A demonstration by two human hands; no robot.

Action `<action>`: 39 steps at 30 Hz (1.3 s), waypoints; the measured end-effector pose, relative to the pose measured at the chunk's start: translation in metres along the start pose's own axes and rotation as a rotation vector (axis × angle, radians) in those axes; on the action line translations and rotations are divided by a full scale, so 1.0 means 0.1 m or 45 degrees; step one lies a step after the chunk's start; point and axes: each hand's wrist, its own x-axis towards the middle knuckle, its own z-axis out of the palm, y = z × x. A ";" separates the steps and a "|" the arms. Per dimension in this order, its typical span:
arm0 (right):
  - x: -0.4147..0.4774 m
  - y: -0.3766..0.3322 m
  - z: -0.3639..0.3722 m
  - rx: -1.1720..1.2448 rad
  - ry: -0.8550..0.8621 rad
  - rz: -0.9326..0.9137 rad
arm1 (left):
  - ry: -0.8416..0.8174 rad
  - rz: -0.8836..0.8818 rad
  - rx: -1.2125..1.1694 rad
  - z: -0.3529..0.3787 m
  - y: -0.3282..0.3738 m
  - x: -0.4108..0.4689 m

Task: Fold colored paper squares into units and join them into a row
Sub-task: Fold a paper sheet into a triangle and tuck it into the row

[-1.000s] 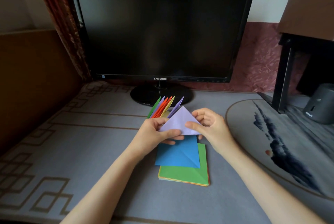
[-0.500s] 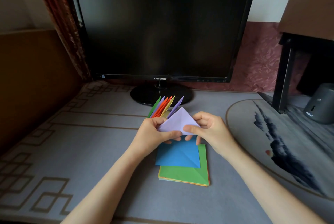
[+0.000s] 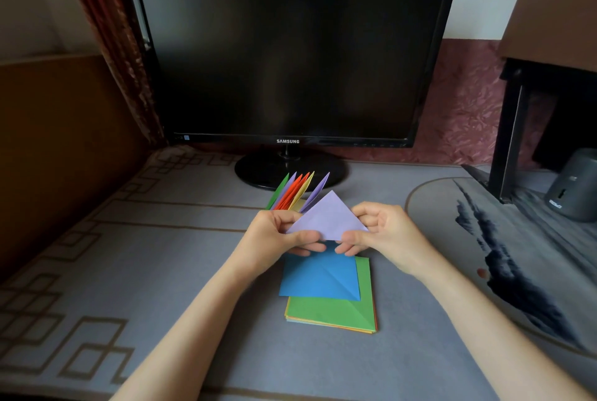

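A lilac paper folded into a triangle (image 3: 327,218) is held above the table, point up. My left hand (image 3: 278,239) pinches its lower left edge, and my right hand (image 3: 378,234) pinches its lower right corner. Behind my left hand stands a joined row of folded units (image 3: 295,191) in green, purple, red, orange and yellow, fanned upward; its base is hidden by my fingers. Below my hands lies a stack of paper squares (image 3: 336,310) with a creased blue sheet (image 3: 318,277) on top of a green one.
A black monitor (image 3: 290,45) on a round stand (image 3: 258,171) sits just behind the folded units. A dark speaker (image 3: 573,187) and a black frame leg (image 3: 507,138) stand at the right. The table carries a grey patterned mat (image 3: 129,255).
My hands have shifted slightly along the lilac triangle's lower edge, with my thumbs now closer together at its bottom. The triangle has tilted a little; the stack and the row have stayed put.
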 end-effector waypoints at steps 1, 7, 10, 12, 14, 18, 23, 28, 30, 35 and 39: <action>0.00 -0.01 -0.03 0.010 -0.014 0.012 | -0.033 -0.009 -0.034 0.00 0.00 0.00; -0.04 -0.03 -0.09 0.050 -0.060 0.046 | -0.165 -0.037 -0.061 -0.03 0.04 -0.04; -0.05 -0.05 -0.11 0.046 -0.084 0.051 | -0.112 -0.025 -0.024 -0.04 0.04 -0.05; -0.06 -0.06 -0.13 0.059 -0.103 0.054 | -0.029 -0.002 -0.029 -0.04 0.05 -0.05; -0.07 -0.07 -0.13 0.076 -0.112 0.053 | 0.036 0.020 -0.044 -0.04 0.05 -0.04; -0.07 -0.07 -0.11 0.078 -0.090 0.028 | 0.137 0.054 -0.080 -0.05 0.05 -0.03; -0.06 -0.06 -0.11 0.088 -0.043 0.008 | 0.124 0.122 -0.157 -0.03 0.06 -0.04; -0.05 -0.03 -0.09 0.157 0.052 -0.025 | 0.015 0.028 -0.320 0.02 0.07 -0.04; -0.04 -0.02 -0.06 0.190 0.101 -0.043 | -0.021 0.058 -0.293 0.05 0.06 -0.04; -0.04 0.01 0.08 0.242 0.095 -0.047 | 0.254 0.118 -0.139 0.10 0.01 -0.02; -0.03 0.02 0.16 0.249 0.078 -0.048 | 0.330 0.140 -0.143 0.09 -0.02 -0.01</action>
